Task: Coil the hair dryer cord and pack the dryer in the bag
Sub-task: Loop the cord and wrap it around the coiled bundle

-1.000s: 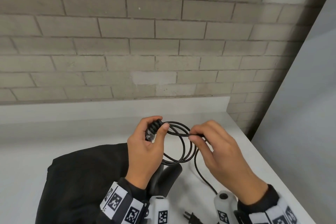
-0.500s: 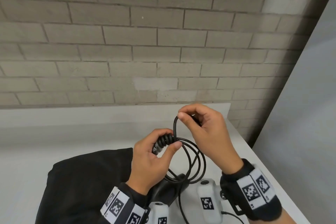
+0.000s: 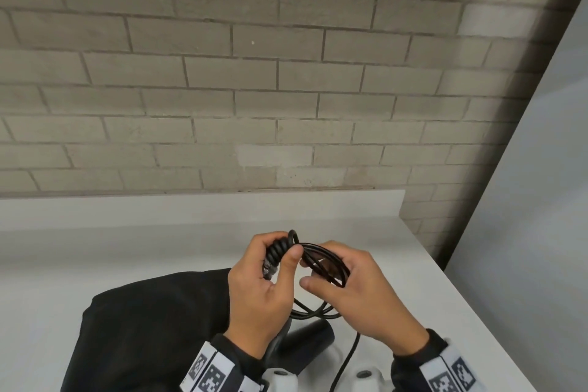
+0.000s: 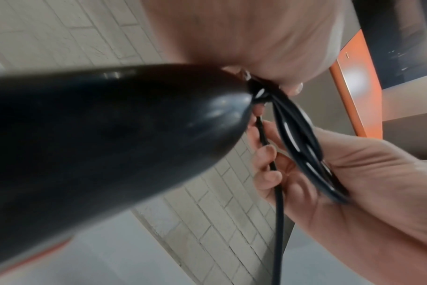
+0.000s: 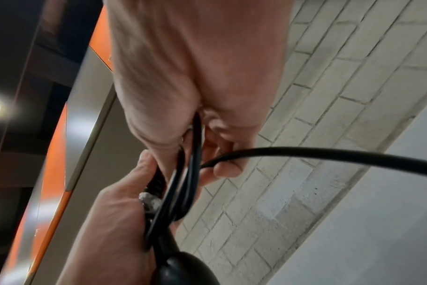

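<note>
The black hair dryer [image 3: 307, 337] hangs below my hands over the counter; its handle fills the left wrist view [image 4: 110, 135]. My left hand [image 3: 281, 248] grips the ribbed end of the cord [image 3: 276, 253] where it leaves the handle, thumb pressing the loops. My right hand [image 3: 313, 266] holds the coiled cord loops [image 3: 327, 267] between thumb and curled fingers. In the right wrist view the loops [image 5: 190, 173] run between both hands and a loose strand [image 5: 329, 154] leads away. The black bag [image 3: 152, 328] lies flat on the counter at my left.
The white counter [image 3: 95, 264] meets a brick wall [image 3: 286, 89] behind and ends at an edge on the right [image 3: 477, 312]. The loose cord tail [image 3: 348, 360] drops toward the bottom of the head view between my wrists.
My right hand has come down from its raised position and laid a new loop onto the coil beside my left thumb. My left hand keeps its grip on the ribbed cord end.
</note>
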